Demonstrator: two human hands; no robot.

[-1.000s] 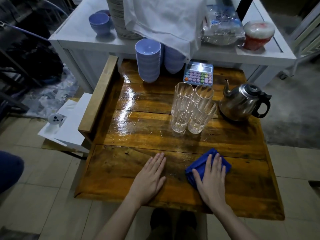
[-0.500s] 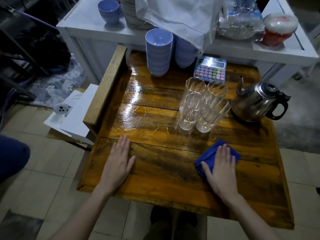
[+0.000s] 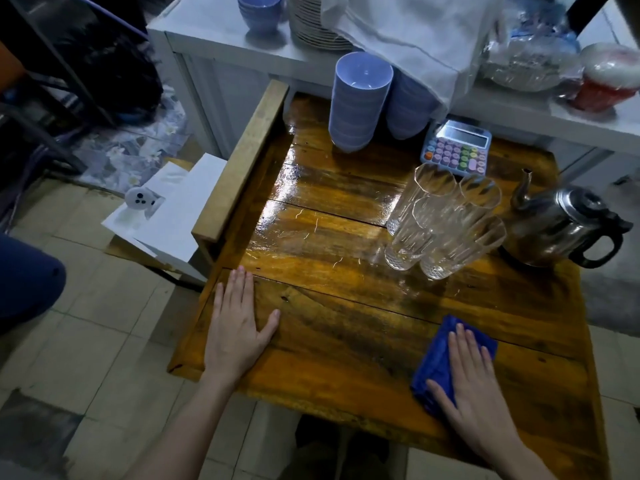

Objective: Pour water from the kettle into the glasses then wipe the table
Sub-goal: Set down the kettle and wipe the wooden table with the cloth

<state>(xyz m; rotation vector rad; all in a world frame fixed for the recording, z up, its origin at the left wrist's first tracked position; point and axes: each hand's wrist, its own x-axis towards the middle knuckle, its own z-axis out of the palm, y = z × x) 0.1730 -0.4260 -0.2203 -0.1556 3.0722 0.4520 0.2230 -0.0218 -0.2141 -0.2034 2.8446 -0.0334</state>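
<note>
A glossy wooden table (image 3: 339, 327) fills the view, wet and shiny in its far half. Several tall clear glasses (image 3: 440, 223) stand clustered at the right, touching a steel kettle (image 3: 561, 230) with a black handle. My right hand (image 3: 474, 389) lies flat on a blue cloth (image 3: 438, 362) near the table's front right. My left hand (image 3: 235, 327) rests flat on the bare wood at the front left edge, fingers together, holding nothing.
Two stacks of blue bowls (image 3: 356, 102) and a colourful calculator (image 3: 457, 147) sit at the table's far end. A white counter (image 3: 221, 32) behind carries plates, a cloth and wrapped items. A raised wooden rail (image 3: 242, 161) borders the left side; papers (image 3: 173, 209) lie beyond it.
My left hand slid left from the table's middle front to the left edge. My right hand with the cloth shifted rightward along the front of the table.
</note>
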